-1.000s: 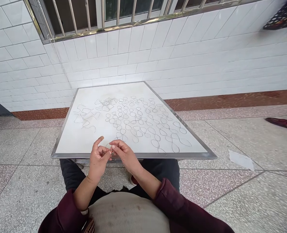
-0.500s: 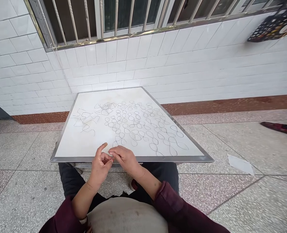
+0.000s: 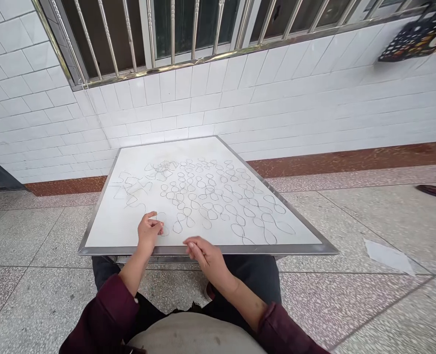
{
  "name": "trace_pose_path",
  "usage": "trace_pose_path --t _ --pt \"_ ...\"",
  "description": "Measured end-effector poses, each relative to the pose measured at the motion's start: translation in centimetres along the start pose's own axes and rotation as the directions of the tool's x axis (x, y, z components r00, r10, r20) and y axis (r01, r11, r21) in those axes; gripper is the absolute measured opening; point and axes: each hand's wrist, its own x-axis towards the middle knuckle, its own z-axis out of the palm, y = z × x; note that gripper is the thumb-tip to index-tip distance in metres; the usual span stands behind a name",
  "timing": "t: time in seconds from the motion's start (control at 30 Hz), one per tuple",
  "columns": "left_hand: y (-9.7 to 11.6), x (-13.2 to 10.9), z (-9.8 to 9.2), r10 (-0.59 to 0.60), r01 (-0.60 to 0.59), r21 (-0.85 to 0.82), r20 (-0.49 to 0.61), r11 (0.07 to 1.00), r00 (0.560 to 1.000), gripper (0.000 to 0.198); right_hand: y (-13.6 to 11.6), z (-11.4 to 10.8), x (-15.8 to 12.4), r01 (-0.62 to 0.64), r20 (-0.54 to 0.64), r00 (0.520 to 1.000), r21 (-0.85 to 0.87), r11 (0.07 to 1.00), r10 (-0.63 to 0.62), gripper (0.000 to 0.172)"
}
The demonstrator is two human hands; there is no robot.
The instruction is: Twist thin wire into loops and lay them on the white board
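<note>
Wall [image 3: 295, 103] of white tile runs behind everything, above a speckled floor [image 3: 55, 295]. Next in size is a white table [image 3: 118, 226] with a grey metal rim, its near edge just over the person's dark-trousered knees. Two forearms in pushed-up maroon sleeves [image 3: 118, 300] reach toward that edge, somewhat apart.

The right hand [image 3: 207, 256] hangs at the rim, back of the hand upward, wrist slanting in from the right, fingers loosely bent with the thumb close to them; whether anything is between them cannot be told. The left hand [image 3: 147, 233] is farther in over the tabletop, rising almost straight from its wrist, one finger stretched out above the others, which curl in toward the thumb.

Rows of thin figure-eight loops [image 3: 210, 194] fill the table's middle and right; a tangled pile [image 3: 163, 168] and bent strands [image 3: 131, 187] lie left. One faint loop [image 3: 165, 219] meets the left fingertips, pinched or merely touched, unclear which.
</note>
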Motion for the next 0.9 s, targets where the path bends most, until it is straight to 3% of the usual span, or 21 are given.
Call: trace_pose_path --t 0.13,0.33,0.53,0.9 --pt "-0.2 4.9 1.3 -0.066 0.067 0.140 -0.014 0.988 0.998 0.033 3.3 0.1 -4.7 0.046 0.134 0.990 -0.067 0.997 -0.037 0.033" --pt "0.0 8.7 3.1 -0.065 0.068 0.354 -0.022 0.933 0.998 0.036 8.1 0.7 -9.6 -0.134 0.180 0.973 -0.056 0.989 0.142 0.041" --pt "0.2 9.5 3.2 0.053 -0.026 0.518 -0.038 0.855 0.998 0.034 10.3 1.8 -9.4 -0.283 0.183 0.943 -0.006 0.959 0.279 0.041" --pt "-0.6 9.2 3.3 0.191 -0.128 0.619 -0.036 0.775 0.981 0.040 10.1 2.0 -8.9 -0.289 0.239 0.921 -0.113 0.951 0.308 0.039"
